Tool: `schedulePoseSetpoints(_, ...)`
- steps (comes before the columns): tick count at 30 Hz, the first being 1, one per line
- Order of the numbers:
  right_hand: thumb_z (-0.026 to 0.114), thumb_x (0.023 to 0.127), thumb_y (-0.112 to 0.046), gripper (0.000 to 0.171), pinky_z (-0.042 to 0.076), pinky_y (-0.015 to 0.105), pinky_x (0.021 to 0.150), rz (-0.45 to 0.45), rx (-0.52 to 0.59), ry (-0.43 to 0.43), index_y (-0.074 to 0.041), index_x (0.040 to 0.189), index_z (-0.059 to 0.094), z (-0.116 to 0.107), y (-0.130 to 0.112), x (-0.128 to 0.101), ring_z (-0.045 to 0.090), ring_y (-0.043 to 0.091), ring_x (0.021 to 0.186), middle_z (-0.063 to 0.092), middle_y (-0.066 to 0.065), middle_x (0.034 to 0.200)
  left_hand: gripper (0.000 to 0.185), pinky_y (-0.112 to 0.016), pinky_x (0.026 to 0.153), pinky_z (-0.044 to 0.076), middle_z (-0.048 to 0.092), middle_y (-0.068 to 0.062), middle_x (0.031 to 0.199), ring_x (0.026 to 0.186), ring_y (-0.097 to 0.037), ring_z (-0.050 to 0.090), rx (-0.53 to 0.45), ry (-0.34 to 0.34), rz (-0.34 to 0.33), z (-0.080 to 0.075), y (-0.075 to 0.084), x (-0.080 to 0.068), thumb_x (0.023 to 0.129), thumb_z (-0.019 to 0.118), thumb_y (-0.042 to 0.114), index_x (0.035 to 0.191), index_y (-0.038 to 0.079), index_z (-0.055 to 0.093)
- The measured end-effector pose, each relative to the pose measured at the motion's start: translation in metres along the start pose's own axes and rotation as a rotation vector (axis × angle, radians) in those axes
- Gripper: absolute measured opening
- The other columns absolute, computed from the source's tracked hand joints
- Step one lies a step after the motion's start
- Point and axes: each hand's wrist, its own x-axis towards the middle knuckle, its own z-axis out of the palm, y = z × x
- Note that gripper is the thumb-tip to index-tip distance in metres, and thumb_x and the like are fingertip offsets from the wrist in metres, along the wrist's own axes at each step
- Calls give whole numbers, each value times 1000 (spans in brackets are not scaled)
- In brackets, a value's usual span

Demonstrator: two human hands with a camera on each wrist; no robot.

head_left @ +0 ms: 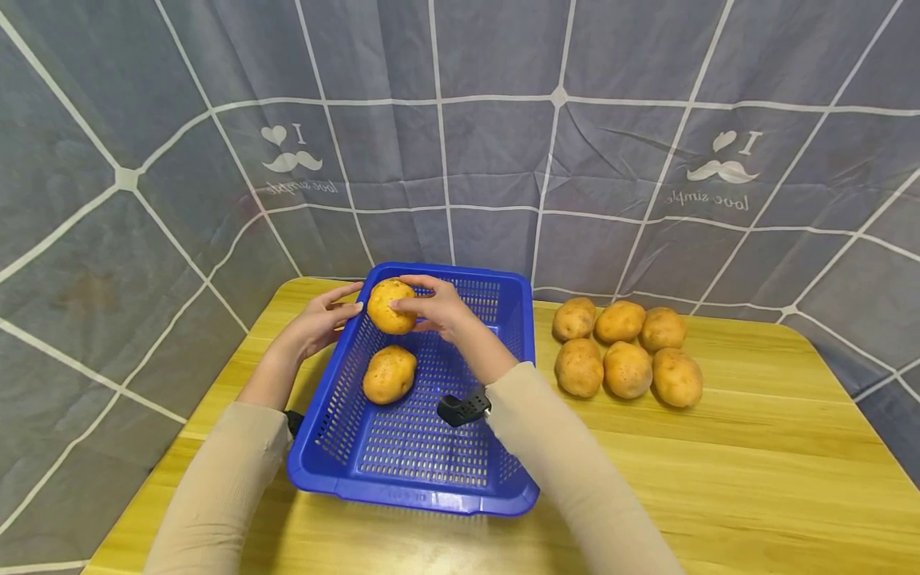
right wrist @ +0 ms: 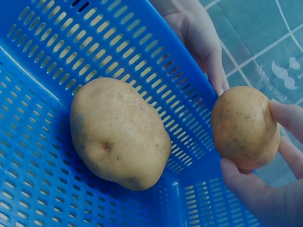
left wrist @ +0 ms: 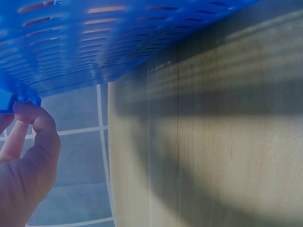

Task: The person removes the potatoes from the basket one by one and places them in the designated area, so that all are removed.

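My right hand (head_left: 438,310) grips a potato (head_left: 391,307) between thumb and fingers, over the far left corner of a blue plastic basket (head_left: 431,505). The same held potato (right wrist: 246,127) shows large in the right wrist view. Inside the basket, a second potato (head_left: 390,374) rests on the slotted floor beside the left wall. My left hand (head_left: 321,321) is at the basket's left rim, close to the held potato. In the left wrist view, the curled left hand (left wrist: 35,146) pinches the blue rim from outside; part of its fingers is hidden.
Several potatoes (head_left: 628,370) lie in two rows on the wooden table (head_left: 755,471), right of the basket. A grey curtain (head_left: 496,152) with white lines hangs behind and to the left. Black wrist cameras are strapped to both wrists, one black mount (head_left: 463,407) hanging over the basket.
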Motion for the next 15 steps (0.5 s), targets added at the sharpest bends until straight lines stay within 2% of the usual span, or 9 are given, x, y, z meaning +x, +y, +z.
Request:
schedulePoseSetpoints(6, 70, 80, -1, 51, 55, 41, 72, -3, 21, -18, -11, 128, 57, 0, -4, -6, 62, 26, 87, 56, 18, 118, 60, -24, 79, 51, 44, -8, 115, 92, -8, 56, 11, -1, -2, -1, 0, 0, 97, 49, 12, 150, 11, 19)
schedulePoseSetpoints(15, 70, 79, 1, 51, 55, 39, 70, -9, 12, -33, -11, 127, 57, -2, -10, -18, 61, 23, 82, 59, 19, 115, 61, -24, 79, 51, 42, -11, 121, 92, -7, 57, 9, 10, -13, 1, 1, -1, 97, 50, 13, 150, 11, 19)
